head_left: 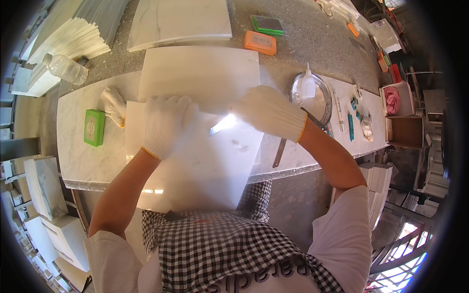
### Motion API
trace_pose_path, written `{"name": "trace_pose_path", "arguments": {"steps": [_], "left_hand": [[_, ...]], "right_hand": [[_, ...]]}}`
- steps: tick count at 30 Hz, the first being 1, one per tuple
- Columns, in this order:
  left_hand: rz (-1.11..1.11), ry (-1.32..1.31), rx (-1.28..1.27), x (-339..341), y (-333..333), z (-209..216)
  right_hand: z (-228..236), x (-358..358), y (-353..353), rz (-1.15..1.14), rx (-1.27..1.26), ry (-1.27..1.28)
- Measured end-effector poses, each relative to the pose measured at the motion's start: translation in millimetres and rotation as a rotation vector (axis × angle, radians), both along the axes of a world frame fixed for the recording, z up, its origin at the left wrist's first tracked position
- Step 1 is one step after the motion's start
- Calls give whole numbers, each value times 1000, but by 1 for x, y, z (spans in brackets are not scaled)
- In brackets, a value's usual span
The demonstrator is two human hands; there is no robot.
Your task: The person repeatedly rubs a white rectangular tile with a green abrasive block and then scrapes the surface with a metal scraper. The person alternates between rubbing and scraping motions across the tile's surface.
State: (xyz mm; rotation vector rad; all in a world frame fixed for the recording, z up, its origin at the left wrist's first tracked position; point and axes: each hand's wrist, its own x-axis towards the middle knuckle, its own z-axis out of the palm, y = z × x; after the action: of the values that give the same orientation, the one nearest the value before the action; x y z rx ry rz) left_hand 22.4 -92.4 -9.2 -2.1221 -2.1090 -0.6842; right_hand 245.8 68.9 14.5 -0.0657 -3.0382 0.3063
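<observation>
My left hand [168,124], in a white knit glove, rests over the upper left of a glossy white slab [205,171]. Its fingers are curled, and glare blurs whatever is under them. Opposite, my right hand [271,115], gloved the same way, has its fingers pressed together low over the slab's right side. By its fingertips lies a bright narrow strip [222,124]; whether it is a metal blade or reflected light I cannot tell. A pale smudge [239,145] marks the slab below it. Another white slab [200,66] extends beyond my hands.
On the worktable [88,166] are a green box [94,128], a loose glove [114,105] and a steel ruler [279,154]. To the right sit a metal bowl [322,95] and a white squeeze bottle [308,85]. Behind are an orange box [260,42], stacked slabs [178,22] and a clear bottle [68,68].
</observation>
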Motion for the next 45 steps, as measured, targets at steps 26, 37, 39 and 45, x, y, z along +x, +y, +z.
{"name": "trace_pose_path", "arguments": {"steps": [26, 37, 39, 45], "left_hand": [[-1, -22, 73, 0, 1, -5], [-11, -35, 16, -1, -1, 1], [-9, -35, 14, 0, -1, 1], [-5, -39, 46, 1, 0, 0]], "right_hand": [[-3, -1, -2, 74, 26, 87], [2, 26, 7, 35, 2, -40], [5, 31, 7, -2, -11, -134], [3, 32, 8, -26, -16, -76]]}}
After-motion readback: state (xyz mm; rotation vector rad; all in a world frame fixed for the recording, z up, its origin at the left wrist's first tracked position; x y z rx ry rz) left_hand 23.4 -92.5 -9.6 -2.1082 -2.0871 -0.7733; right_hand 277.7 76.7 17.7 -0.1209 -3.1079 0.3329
